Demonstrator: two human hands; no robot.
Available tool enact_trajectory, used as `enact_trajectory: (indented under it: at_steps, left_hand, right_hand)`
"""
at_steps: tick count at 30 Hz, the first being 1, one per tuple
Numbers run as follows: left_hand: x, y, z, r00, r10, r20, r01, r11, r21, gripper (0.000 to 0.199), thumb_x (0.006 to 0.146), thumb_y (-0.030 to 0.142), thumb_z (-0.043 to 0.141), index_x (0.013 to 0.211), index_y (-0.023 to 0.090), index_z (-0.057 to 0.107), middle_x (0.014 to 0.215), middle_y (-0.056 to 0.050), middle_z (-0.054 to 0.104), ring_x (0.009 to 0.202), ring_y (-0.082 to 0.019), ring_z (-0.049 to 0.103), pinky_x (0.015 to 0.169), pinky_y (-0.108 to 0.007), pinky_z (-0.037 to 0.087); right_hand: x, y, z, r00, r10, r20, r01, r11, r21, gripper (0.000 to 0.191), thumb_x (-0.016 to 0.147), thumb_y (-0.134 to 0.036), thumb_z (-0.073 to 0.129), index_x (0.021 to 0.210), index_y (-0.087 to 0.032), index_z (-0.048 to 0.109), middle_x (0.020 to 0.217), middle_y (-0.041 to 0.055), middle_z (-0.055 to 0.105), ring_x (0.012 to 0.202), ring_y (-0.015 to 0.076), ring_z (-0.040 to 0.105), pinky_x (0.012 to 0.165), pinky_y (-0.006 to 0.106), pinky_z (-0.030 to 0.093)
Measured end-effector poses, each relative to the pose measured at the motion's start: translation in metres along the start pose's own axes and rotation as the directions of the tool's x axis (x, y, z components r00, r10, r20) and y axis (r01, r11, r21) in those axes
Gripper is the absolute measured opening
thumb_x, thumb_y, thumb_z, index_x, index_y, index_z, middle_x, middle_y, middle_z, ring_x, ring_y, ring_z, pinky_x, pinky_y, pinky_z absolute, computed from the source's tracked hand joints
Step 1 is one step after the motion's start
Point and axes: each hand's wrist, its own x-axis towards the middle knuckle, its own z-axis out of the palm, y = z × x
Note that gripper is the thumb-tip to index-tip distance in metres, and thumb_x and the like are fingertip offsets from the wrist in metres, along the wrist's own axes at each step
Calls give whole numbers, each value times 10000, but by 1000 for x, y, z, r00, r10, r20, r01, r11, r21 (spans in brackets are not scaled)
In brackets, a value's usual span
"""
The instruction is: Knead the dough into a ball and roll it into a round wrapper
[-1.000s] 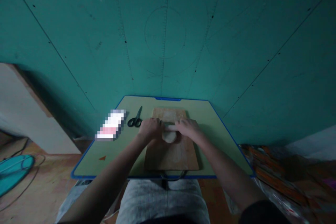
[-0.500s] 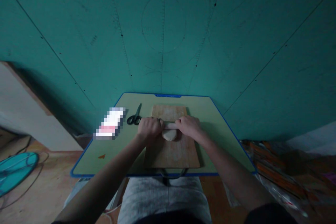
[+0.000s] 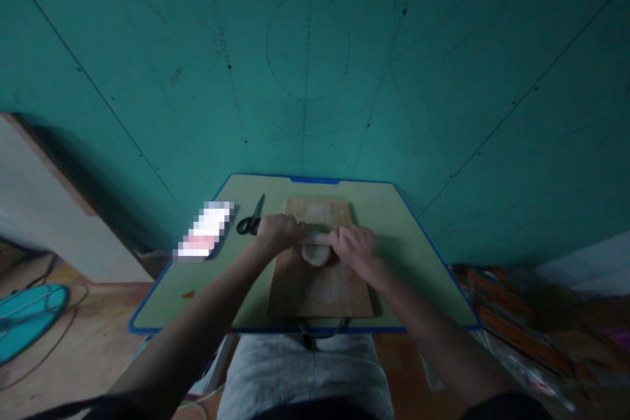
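Observation:
A pale rolling pin (image 3: 317, 239) lies across a round, flattened piece of dough (image 3: 315, 254). My left hand (image 3: 280, 233) is closed around the pin's left end, and my right hand (image 3: 354, 246) grips its right end. Only the pin's middle shows between my fists. Under the dough is a wooden cutting board (image 3: 319, 295), whitish in places. Just beyond my left hand lie black-handled scissors (image 3: 251, 220), blades pointing away, their handles partly behind that hand.
The board rests on a pale green table (image 3: 408, 262) with a blue rim, set against a green wall (image 3: 315, 79). At the table's left are a blurred-out flat rectangular object (image 3: 204, 233) and a small orange triangle (image 3: 188, 294). Clutter (image 3: 522, 335) lies on the floor at right.
The rolling pin has shifted slightly toward me over the dough, and my right hand has come lower with it. More dough now shows beyond the pin. Both hands keep their grip.

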Motion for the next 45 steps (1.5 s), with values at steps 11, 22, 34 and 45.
enact_trajectory:
  at_steps: [11, 22, 34, 45]
  left_hand:
    - [-21, 7, 17, 999, 37, -39, -34, 995, 93, 406, 980, 220, 332, 980, 125, 726, 844, -189, 716, 835, -341, 706, 635, -382, 481]
    - [-6, -2, 5, 999, -9, -36, 13, 994, 110, 323, 958, 209, 406, 1037, 104, 702, 911, -227, 710, 830, -348, 712, 634, -384, 511]
    - [-29, 8, 15, 998, -30, -50, 35, 994, 105, 392, 980, 199, 318, 929, 122, 699, 831, -194, 704, 801, -324, 706, 601, -356, 472]
    - [-17, -12, 2, 990, 131, 44, -135, 985, 107, 143, 880, 219, 591, 959, 167, 697, 803, -132, 710, 768, -295, 714, 629, -332, 497]
  right_hand:
    - [25, 7, -32, 956, -92, 278, 72, 994, 82, 332, 973, -319, 430, 1040, -203, 735, 1063, 122, 747, 979, 244, 708, 737, 301, 485]
    - [-8, -3, -6, 997, 75, 29, -76, 995, 58, 411, 1002, -285, 321, 1022, -190, 721, 977, 130, 755, 932, 249, 708, 768, 318, 467]
    - [36, 14, -29, 886, -178, 429, 142, 983, 115, 496, 1031, -368, 318, 909, -172, 757, 846, 111, 759, 795, 198, 727, 703, 272, 514]
    - [-12, 7, -20, 967, -181, 181, 184, 983, 3, 365, 982, -180, 352, 1146, -187, 679, 1132, 170, 698, 1077, 297, 660, 824, 394, 503]
